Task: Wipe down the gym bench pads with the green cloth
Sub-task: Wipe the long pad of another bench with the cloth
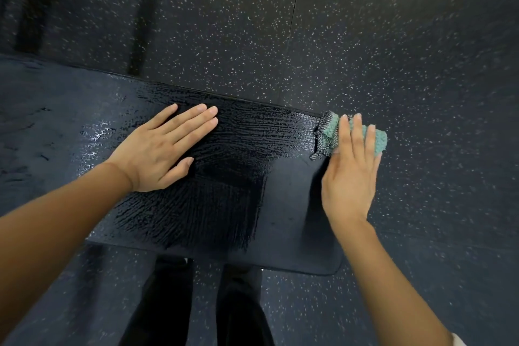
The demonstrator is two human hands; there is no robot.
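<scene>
**Cloth at the far right corner of the pad, partly over the edge**

The main risk is that the green cloth (pixel 378 140) slips off the bench pad (pixel 283 244). It sits at the far right corner of the pad, and part of it seems to hang out over the speckled floor (pixel 365 36). If the right hand (pixel 351 177) pushes more to the right, the cloth can fall down, because, as far as I can see, only straight fingers press on it and nothing pinches it.

A second risk is a missed area. The middle of the pad shows shiny wet streaks (pixel 252 126), but the strip (pixel 292 205) along the right end, on the near side, looks dull. I judge it is not yet wiped, and it can easily be left out if the next stroke goes back to the left.

The left hand (pixel 165 149) lies flat and relaxed on the wet part of the pad, with fingers spread a little and holding nothing. On a wet surface this hand may slide when the person leans on it.

The cloth is under the fingers of the right hand, bunched up. It shows between the fingers and on both sides of them. The palm is nearer than the cloth, at the right end edge of the pad. The thumb is hidden, so I cannot tell whether it helps to hold.
</scene>
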